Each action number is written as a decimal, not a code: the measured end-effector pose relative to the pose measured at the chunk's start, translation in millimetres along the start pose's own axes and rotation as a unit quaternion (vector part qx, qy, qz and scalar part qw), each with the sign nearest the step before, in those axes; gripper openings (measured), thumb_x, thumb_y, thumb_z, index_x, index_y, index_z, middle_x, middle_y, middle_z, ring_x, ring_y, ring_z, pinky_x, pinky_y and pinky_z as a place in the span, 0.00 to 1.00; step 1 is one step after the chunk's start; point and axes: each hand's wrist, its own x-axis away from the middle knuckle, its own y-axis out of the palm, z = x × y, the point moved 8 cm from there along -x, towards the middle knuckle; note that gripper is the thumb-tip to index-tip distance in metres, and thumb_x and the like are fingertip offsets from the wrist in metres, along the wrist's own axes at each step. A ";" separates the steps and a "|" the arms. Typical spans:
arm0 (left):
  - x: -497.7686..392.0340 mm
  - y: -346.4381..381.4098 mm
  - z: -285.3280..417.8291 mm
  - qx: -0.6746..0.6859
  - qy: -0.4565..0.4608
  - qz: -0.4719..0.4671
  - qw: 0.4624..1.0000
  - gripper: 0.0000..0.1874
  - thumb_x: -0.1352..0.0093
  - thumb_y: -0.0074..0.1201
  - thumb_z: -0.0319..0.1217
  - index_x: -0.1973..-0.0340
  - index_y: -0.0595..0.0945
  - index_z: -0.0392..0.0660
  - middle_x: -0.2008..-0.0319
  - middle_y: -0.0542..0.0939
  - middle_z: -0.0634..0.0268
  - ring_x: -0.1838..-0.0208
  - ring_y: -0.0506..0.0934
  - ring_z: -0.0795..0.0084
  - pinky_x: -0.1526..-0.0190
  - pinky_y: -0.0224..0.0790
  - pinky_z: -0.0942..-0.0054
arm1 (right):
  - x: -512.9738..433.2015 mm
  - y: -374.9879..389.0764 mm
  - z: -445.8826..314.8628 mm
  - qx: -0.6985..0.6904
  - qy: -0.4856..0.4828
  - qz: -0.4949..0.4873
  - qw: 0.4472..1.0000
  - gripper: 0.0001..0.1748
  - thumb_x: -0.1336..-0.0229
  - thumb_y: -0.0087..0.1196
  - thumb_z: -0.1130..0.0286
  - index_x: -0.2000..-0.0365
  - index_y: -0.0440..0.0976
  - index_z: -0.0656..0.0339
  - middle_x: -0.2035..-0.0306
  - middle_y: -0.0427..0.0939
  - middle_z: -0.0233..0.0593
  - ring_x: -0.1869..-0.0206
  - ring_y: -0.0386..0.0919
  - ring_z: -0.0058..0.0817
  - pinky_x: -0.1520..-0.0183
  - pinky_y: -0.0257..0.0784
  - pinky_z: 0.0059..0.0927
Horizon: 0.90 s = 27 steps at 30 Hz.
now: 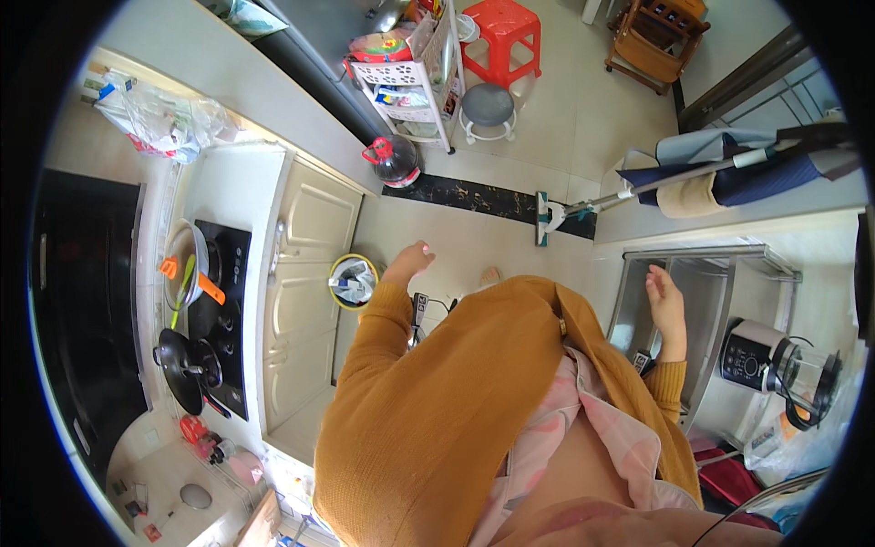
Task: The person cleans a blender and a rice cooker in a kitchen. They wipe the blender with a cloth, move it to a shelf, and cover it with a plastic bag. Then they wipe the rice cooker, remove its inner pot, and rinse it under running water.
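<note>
My left hand (409, 262), at the end of a mustard knit sleeve, is raised over the floor to the right of a yellow-rimmed waste bin (354, 281) with a plastic liner. It holds nothing visible, and its fingers are loosely bent. On the other side of my body, my right hand (664, 295) hangs in front of a metal shelf rack (632, 301), also empty, fingers slightly curled and apart. A blender (752, 362) with a dark control panel stands to the right of that hand. Neither hand plainly touches anything.
At left are a black gas hob (239, 294), a glass-lidded pot (198, 263), a lidded black wok (179, 369) and cabinet doors (314, 212). A flat mop (542, 219), a large dark bottle (394, 163), a grey round stool (487, 104), a red stool (502, 24) and a white trolley (389, 72) stand ahead.
</note>
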 end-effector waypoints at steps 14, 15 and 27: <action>-13.7 -97.2 -17.5 0.210 -0.004 0.074 0.975 0.24 0.34 0.50 0.41 0.46 0.71 0.42 0.56 0.77 0.46 0.53 0.77 0.53 0.52 0.68 0.64 | -224.4 -2.0 -108.9 0.065 -0.122 0.020 0.990 0.14 0.40 0.51 0.68 0.56 0.72 0.65 0.66 0.79 0.49 0.64 0.79 0.38 0.60 0.72 0.31; -16.5 -105.6 -18.4 0.221 -0.015 0.075 0.972 0.24 0.34 0.50 0.41 0.46 0.71 0.42 0.56 0.78 0.46 0.53 0.77 0.53 0.52 0.68 0.64 | -246.3 -0.7 -120.5 0.063 -0.148 0.026 0.987 0.14 0.40 0.51 0.68 0.56 0.72 0.65 0.66 0.79 0.49 0.64 0.80 0.37 0.60 0.72 0.31; -115.1 -264.6 41.7 0.199 -0.050 0.155 0.966 0.22 0.33 0.50 0.38 0.46 0.71 0.42 0.60 0.79 0.50 0.57 0.78 0.55 0.54 0.69 0.64 | -531.6 97.8 -265.2 0.054 -0.206 -0.058 0.975 0.15 0.41 0.50 0.67 0.54 0.72 0.60 0.63 0.80 0.45 0.60 0.79 0.38 0.57 0.72 0.32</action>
